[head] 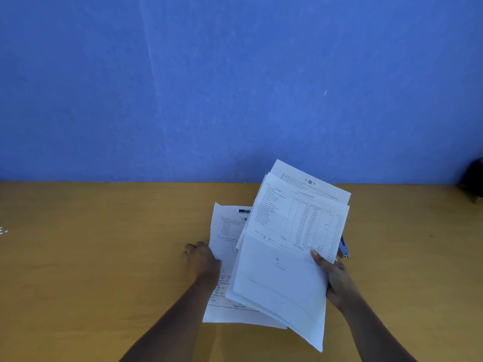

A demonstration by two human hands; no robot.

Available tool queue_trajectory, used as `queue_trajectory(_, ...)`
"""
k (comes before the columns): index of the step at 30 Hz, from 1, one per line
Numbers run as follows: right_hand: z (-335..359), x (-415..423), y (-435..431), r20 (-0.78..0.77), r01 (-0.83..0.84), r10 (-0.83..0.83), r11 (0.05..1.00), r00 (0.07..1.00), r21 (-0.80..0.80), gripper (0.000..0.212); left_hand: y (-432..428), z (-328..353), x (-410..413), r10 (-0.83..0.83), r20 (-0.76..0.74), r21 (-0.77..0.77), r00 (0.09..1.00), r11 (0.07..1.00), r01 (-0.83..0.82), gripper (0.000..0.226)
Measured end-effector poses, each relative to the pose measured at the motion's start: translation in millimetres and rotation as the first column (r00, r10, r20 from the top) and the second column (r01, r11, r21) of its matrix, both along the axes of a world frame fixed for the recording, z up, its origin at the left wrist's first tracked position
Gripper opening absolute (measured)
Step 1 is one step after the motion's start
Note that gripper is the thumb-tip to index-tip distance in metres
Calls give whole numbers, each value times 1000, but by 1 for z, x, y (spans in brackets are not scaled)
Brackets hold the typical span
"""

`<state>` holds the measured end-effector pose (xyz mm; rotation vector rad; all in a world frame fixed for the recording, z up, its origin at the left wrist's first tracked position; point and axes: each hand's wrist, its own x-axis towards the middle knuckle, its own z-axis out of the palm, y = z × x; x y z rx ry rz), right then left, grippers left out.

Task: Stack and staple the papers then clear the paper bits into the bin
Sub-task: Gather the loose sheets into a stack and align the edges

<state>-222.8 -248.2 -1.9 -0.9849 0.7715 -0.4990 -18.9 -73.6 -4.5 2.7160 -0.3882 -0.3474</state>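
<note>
Nearest you, both your forearms come in from the bottom edge over the wooden counter (104, 257). Your right hand (334, 278), at about 4 o'clock from the middle of the scene, grips a loose bundle of papers (287, 257) by its right edge, thumb lying across the top sheet and fingers hidden beneath; the bundle is lifted and tilted, its sheets fanned and not squared, the uppermost one showing a printed table with columns of figures and some handwriting below. Your left hand (201, 259), at about 7 o'clock, curls on the left edge of a single printed sheet (224, 257) that lies flat on the counter, partly covered by the raised bundle; whether the fingers pinch that edge or only press on it, you cannot tell from here. Just past your right hand, at about 3 o'clock, part of a blue and silver stapler (343, 246) peeps out from behind the bundle, resting on the counter. Far off at 9 o'clock, at the left edge, a few small white paper bits (3, 230) lie scattered on the counter. At the far right edge sits a dark object (474, 178), too cropped to identify. Beyond everything rises a plain blue wall (209, 87).
</note>
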Motion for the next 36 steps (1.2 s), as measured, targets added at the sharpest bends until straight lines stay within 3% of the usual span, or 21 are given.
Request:
queue_trajectory(2,-1,1,1,-7,-1,1,1000,1000,-6,53,-3,2,-2,-11,6,3,1000,1000,11,48)
queue_trajectory(6,-5,3,0,-9,9,-9,1000,1000,-1,34,-6,7,-3,82,-89,-135,993,986,-94,49)
queue_trajectory(10,-2,6,1,-5,2,-2,1000,1000,-8,42,-8,7,-2,134,-147,-201,980,966,-162,52)
queue_trajectory(17,-3,9,1,-19,16,-16,1000,1000,5,36,-9,10,-2,156,-268,-273,951,934,-230,48)
queue_trajectory(19,-2,9,3,-20,5,-5,1000,1000,1,41,-6,9,4,136,-310,-260,941,940,-222,45)
queue_trajectory(22,-2,10,3,-28,-33,32,999,999,-16,66,0,10,13,89,-415,-327,905,914,-240,31)
queue_trajectory(25,-3,12,3,-9,-33,33,999,999,-7,39,9,10,19,71,-482,-432,874,848,-307,26)
queue_trajectory(27,-2,14,3,-17,-26,26,1000,1000,6,34,15,8,24,54,-498,-489,865,807,-332,26)
queue_trajectory(36,10,33,13,-84,-89,88,996,993,-14,67,36,13,34,-147,-542,-665,827,676,-316,19)
